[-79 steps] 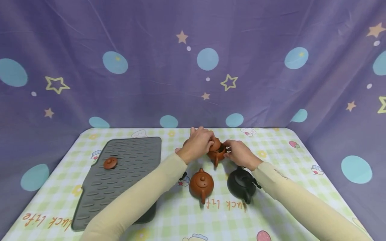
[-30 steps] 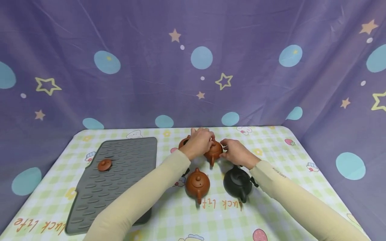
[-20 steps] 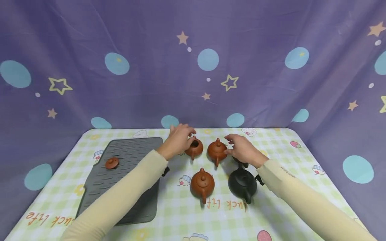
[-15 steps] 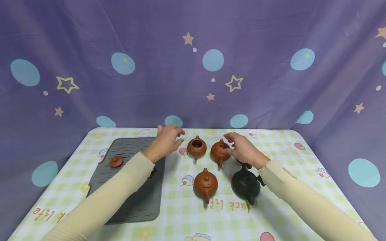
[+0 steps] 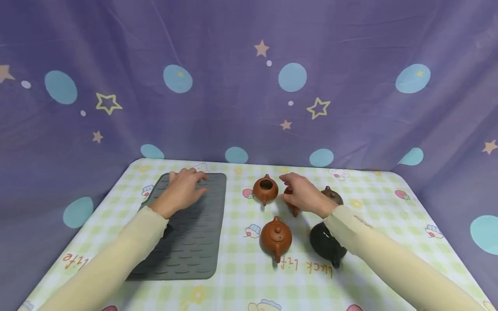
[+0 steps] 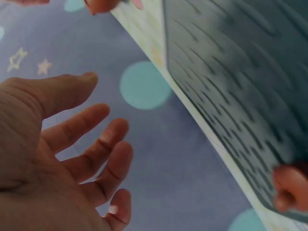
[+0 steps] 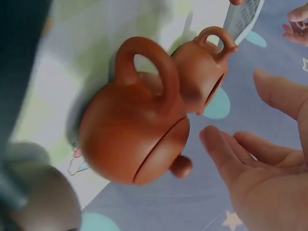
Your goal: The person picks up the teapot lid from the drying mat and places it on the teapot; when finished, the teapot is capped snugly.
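Note:
My left hand [image 5: 180, 190] hovers over the grey ridged mat [image 5: 194, 255], fingers loosely bent and holding nothing. A small reddish-brown teapot lid [image 6: 291, 185] rests on that mat in the left wrist view; in the head view my left hand and arm hide it. My right hand [image 5: 305, 194] is over a lidded reddish-brown teapot [image 7: 130, 130], partly covering it in the head view. Thumb and fingers are apart, with a gap to the pot in the right wrist view. Left of it stands a lidless reddish-brown teapot [image 5: 258, 194], its dark opening facing up.
Nearer me is another lidded reddish-brown teapot [image 5: 274, 242]. A black teapot [image 5: 324, 244] stands by my right forearm, and a dark brown teapot [image 5: 332, 196] sits behind that wrist. A checked cloth [image 5: 237, 276] covers the table; a purple curtain [image 5: 218, 116] hangs behind.
My left hand has put a lid on the back teapot, let go and moved left over the mat. My right hand has shifted slightly left over that teapot.

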`<state>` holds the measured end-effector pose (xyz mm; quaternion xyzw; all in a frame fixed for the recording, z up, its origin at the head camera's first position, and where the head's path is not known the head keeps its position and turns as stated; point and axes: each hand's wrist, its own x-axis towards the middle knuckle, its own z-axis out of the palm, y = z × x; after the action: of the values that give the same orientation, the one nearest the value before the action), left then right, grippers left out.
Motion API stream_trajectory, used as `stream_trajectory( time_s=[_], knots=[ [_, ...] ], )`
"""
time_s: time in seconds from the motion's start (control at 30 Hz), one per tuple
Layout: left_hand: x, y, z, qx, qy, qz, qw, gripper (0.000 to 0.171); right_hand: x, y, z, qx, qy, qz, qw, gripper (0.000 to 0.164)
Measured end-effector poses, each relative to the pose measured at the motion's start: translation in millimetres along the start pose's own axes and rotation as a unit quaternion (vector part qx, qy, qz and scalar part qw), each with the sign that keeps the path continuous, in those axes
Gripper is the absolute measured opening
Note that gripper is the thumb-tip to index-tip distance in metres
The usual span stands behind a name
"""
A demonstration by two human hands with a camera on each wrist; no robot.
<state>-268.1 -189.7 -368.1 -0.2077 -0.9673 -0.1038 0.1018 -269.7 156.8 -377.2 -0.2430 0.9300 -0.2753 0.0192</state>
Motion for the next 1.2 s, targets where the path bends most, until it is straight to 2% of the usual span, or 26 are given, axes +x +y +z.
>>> stream_trajectory(
  time_s=[0.17, 0.37, 0.6, 0.87, 1.2],
  knots=[
    [-12.9, -21.1, -4.3, -0.003, -0.03, -0.038, 0.9988, 0.03, 11.6, -6.2, 4.8, -0.033, -0.026, 0.005, 0.999, 0.058],
    [-27.3, -50.9, -3.6, -0.021, -0.061, -0.095, 0.9934, 0.032, 25.3, -10.4, 12.3, -0.041, -0.038, 0.013, 0.998, 0.057],
    [-43.6, -75.4, -6.5, -0.025, -0.079, -0.138, 0.9869, 0.034, 33.4, -10.7, 19.2, -0.055, -0.044, 0.025, 0.997, 0.045],
    [-50.7, -85.6, -1.4, -0.012, -0.092, -0.16, 0.9827, 0.024, 35.2, -8.5, 19.9, -0.066, -0.035, 0.041, 0.996, 0.045],
    [-50.7, -92.6, 7.3, -0.021, -0.067, -0.176, 0.9819, 0.017, 31.6, -8.3, 16.4, -0.056, -0.04, 0.035, 0.997, 0.055]
  ],
)
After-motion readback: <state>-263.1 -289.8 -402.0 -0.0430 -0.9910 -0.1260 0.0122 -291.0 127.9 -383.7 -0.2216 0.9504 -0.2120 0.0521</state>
